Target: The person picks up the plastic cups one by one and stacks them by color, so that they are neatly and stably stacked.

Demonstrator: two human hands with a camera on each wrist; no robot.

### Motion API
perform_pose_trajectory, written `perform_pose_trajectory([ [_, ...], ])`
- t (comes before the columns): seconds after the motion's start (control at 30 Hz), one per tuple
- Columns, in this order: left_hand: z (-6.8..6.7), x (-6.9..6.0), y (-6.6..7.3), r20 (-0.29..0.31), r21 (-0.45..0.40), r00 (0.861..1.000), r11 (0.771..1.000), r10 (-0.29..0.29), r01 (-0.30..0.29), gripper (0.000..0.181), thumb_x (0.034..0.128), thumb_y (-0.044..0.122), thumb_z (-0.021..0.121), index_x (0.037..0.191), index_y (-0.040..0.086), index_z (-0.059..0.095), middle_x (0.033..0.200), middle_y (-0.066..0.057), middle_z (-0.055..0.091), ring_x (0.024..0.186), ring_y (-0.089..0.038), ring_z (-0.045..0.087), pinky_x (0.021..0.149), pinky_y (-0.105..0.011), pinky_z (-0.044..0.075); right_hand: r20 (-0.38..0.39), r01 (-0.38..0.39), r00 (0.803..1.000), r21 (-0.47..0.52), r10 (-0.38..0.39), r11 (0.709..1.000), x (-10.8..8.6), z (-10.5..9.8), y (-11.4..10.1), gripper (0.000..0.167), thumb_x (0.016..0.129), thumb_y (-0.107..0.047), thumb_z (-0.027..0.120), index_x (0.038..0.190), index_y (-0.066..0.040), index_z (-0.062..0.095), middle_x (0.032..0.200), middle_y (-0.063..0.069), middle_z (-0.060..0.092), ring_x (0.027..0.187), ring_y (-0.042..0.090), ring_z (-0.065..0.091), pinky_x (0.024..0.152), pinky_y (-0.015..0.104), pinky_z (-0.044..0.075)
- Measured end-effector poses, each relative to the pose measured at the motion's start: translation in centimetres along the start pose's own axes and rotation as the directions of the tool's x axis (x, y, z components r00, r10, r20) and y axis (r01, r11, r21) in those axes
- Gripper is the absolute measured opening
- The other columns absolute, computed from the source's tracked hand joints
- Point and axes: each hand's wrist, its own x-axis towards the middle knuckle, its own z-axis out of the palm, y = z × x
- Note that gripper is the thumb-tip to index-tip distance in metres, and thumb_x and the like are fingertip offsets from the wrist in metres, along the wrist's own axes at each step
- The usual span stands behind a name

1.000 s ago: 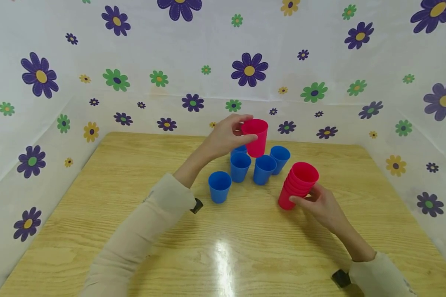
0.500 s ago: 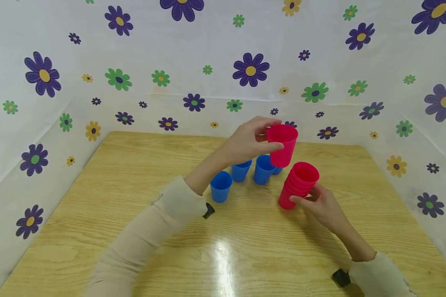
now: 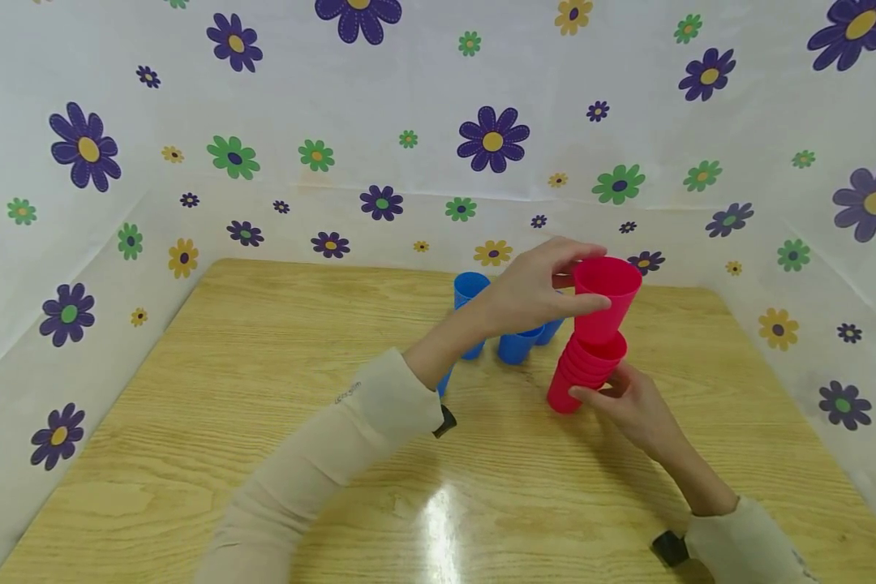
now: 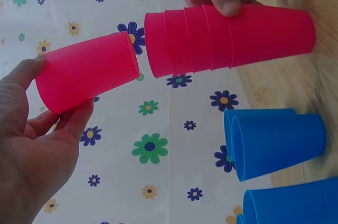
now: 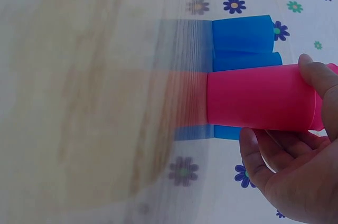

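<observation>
My left hand (image 3: 536,284) grips a single red cup (image 3: 604,304) by its rim, just above a stack of nested red cups (image 3: 584,369). In the left wrist view a small gap parts the held cup (image 4: 87,71) from the stack's top rim (image 4: 153,44). My right hand (image 3: 638,405) holds the stack by its side, thumb in front. The stack stands upright on the table, its base touching the wood in the right wrist view (image 5: 259,97). Several blue cups (image 3: 518,347) stand behind and left of the stack, partly hidden by my left hand and forearm.
The wooden table (image 3: 263,341) carries all the cups. A white cloth with printed flowers (image 3: 380,97) rises behind the table and along both sides. A blue cup (image 3: 471,285) stands farther back, left of the red stack.
My left hand has carried the single red cup to the right, from above the blue cups to above the red stack. My right hand and the stack have stayed in place.
</observation>
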Motion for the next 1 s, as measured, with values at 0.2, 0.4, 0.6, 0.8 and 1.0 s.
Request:
perform_pose_trajectory([
  [0.2,1.0,0.6,0.2,0.016,0.005,1.000,1.000,0.001,-0.001,0.064,0.0948,0.019,0.076,0.151,0.003,0.049,0.142,-0.008,0.054,0.118,-0.008,0.058,0.097,-0.015,0.049,0.004,0.036,0.999,0.027,-0.036,0.999,0.0,0.0,0.3,0.042,0.096,-0.015,0.075,0.132,-0.001,0.058,0.120,0.013,0.070,0.103,0.005,0.066,0.086,0.023,0.056],
  [0.4,1.6,0.9,0.0,0.033,0.027,0.999,1.000,0.009,-0.010,0.063,0.0946,0.020,0.077,0.150,0.005,0.051,0.137,-0.006,0.056,0.114,-0.005,0.058,0.096,-0.014,0.048,0.004,0.050,0.999,0.030,-0.050,0.998,0.0,0.0,0.4,0.042,0.097,-0.014,0.075,0.132,-0.001,0.058,0.119,0.011,0.069,0.103,0.007,0.067,0.085,0.023,0.057],
  [0.6,2.0,0.7,-0.5,0.040,0.051,0.999,0.998,0.022,-0.024,0.063,0.0946,0.021,0.077,0.149,0.004,0.051,0.137,-0.006,0.058,0.115,-0.004,0.058,0.096,-0.015,0.049,0.008,0.044,0.999,0.017,-0.044,0.999,-0.1,0.0,0.2,0.043,0.096,-0.013,0.075,0.134,-0.002,0.058,0.122,0.014,0.069,0.103,0.005,0.065,0.086,0.022,0.056],
  [0.8,2.2,0.6,-1.0,0.045,0.061,0.999,0.998,0.026,-0.029,0.062,0.0951,0.021,0.077,0.149,0.003,0.051,0.140,-0.008,0.056,0.118,-0.006,0.057,0.096,-0.015,0.048,0.009,0.057,0.998,0.025,-0.057,0.998,-0.1,0.0,0.2,0.044,0.096,-0.010,0.075,0.135,-0.002,0.058,0.123,0.014,0.069,0.103,0.003,0.065,0.085,0.022,0.056],
  [1.0,2.5,0.6,-1.4,0.051,0.068,0.999,0.997,0.018,-0.022,0.062,0.0946,0.020,0.077,0.149,0.003,0.051,0.140,-0.008,0.056,0.117,-0.007,0.057,0.096,-0.014,0.048,0.007,0.059,0.998,0.030,-0.059,0.998,0.0,0.0,0.3,0.043,0.096,-0.010,0.075,0.134,-0.001,0.058,0.122,0.015,0.070,0.103,0.003,0.066,0.085,0.022,0.056],
])
